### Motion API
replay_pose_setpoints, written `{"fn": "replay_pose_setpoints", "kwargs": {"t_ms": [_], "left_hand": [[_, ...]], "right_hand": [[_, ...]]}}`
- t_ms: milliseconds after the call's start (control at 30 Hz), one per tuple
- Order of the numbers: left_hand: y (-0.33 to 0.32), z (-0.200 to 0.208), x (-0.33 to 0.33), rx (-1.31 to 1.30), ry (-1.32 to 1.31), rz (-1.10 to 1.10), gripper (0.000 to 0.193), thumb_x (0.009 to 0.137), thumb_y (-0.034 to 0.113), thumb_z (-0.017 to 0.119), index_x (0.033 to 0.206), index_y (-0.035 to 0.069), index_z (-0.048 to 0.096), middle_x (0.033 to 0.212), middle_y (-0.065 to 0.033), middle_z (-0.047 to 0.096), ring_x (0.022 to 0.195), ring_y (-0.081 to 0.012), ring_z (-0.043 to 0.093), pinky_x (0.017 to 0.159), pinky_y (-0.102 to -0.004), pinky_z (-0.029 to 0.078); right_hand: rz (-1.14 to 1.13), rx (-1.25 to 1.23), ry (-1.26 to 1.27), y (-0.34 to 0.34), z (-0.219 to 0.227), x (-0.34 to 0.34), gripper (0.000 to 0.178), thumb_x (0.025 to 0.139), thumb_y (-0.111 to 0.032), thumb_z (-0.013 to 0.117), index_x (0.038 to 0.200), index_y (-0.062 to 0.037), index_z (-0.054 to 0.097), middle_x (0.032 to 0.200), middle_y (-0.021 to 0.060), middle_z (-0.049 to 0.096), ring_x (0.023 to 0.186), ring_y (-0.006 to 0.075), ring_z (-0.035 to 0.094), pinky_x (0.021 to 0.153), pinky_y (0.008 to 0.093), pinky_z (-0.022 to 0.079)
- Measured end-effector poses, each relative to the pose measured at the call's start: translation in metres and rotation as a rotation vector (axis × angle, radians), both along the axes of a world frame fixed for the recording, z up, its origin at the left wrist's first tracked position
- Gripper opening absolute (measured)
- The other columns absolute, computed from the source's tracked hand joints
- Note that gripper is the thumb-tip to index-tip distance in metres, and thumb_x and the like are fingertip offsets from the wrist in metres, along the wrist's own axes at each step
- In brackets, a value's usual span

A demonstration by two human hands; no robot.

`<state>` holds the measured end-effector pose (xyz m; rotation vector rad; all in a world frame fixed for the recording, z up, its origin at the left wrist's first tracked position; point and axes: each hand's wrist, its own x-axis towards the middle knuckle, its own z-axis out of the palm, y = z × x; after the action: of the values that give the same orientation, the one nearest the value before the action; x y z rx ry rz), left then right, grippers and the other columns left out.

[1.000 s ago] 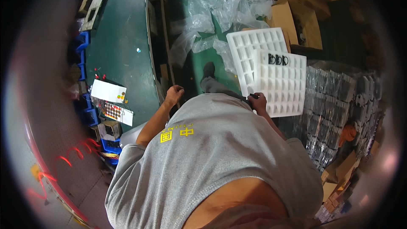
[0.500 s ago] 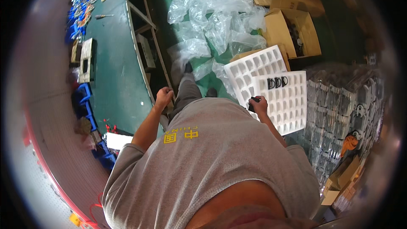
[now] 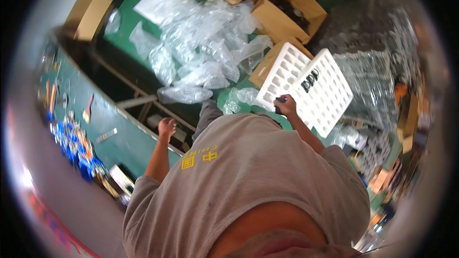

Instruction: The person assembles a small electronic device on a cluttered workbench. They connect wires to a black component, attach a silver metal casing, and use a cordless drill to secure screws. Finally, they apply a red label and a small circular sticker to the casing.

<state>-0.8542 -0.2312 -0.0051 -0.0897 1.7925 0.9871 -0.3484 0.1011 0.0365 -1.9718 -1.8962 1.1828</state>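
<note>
My right hand (image 3: 288, 106) is closed on a small black part (image 3: 279, 105) that juts out past the fingers; its exact kind does not show. The hand is beside the near left edge of a white tray (image 3: 330, 96) with rows of pockets. Several black D-shaped pieces (image 3: 310, 80) sit in that tray's upper left area. It overlaps a second white pocketed tray (image 3: 277, 77). Over the edge of the green workbench (image 3: 125, 139), my left hand (image 3: 167, 127) hangs with its fingers curled in; what it holds, if anything, is hidden.
Crumpled clear plastic bags (image 3: 201, 43) cover the green floor ahead. Beyond the trays stands an open cardboard box (image 3: 289, 12) with dark parts inside. Stacked plastic-wrapped goods (image 3: 368, 83) rise at the right. A brush (image 3: 88, 109) and blue-handled tools (image 3: 71, 138) lie on the bench.
My view and body have turned to the left, so the bench now runs diagonally. The trays appear tilted. The black part is still in my right hand.
</note>
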Motion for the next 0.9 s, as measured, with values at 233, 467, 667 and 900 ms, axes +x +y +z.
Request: {"fn": "replay_pose_setpoints", "kwargs": {"t_ms": [233, 467, 667, 900], "left_hand": [[0.135, 0.002, -0.241, 0.008, 0.196, -0.344, 0.019, 0.094, 0.014, 0.059, 0.076, 0.01, 0.06, 0.058, -0.0021, 0.054, 0.046, -0.014, 0.047, 0.039, -0.0294, 0.033], [0.43, 0.062, -0.204, 0.297, 0.689, -0.777, 0.028, 0.094, 0.027, 0.059, 0.089, 0.003, 0.072, 0.068, -0.0032, 0.064, 0.057, -0.0117, 0.057, 0.053, -0.0306, 0.047], [0.47, 0.083, 0.047, 0.674, 0.262, -1.247, 0.027, 0.1, 0.02, 0.059, 0.122, 0.006, 0.067, 0.087, -0.0002, 0.066, 0.07, -0.0082, 0.058, 0.063, -0.0264, 0.052], [0.382, 0.203, 0.228, 0.824, 0.295, -1.567, 0.057, 0.088, 0.019, 0.075, 0.14, 0.007, 0.055, 0.118, -0.0134, 0.068, 0.101, -0.0228, 0.065, 0.083, -0.034, 0.055]], "right_hand": [[-0.229, 0.079, 0.077, -0.029, 0.034, -0.09, 0.053, 0.069, -0.038, 0.088, 0.105, -0.0055, 0.067, 0.093, 0.0151, 0.072, 0.087, 0.0301, 0.07, 0.081, 0.0415, 0.055], [-0.599, 0.086, 0.069, -0.108, -0.004, -0.05, 0.054, 0.073, -0.032, 0.09, 0.109, 0.0008, 0.068, 0.093, 0.0122, 0.073, 0.084, 0.0205, 0.069, 0.077, 0.0356, 0.056], [-1.064, -0.075, 1.197, -0.061, 0.067, -0.075, 0.039, 0.091, -0.018, 0.077, 0.123, 0.0003, 0.064, 0.103, 0.0099, 0.072, 0.089, 0.0203, 0.072, 0.075, 0.0334, 0.059], [-0.881, 0.101, 1.375, -0.035, 0.138, -0.061, 0.035, 0.094, -0.006, 0.069, 0.128, -0.0008, 0.06, 0.114, 0.0103, 0.069, 0.102, 0.0201, 0.069, 0.09, 0.0347, 0.058]]}}
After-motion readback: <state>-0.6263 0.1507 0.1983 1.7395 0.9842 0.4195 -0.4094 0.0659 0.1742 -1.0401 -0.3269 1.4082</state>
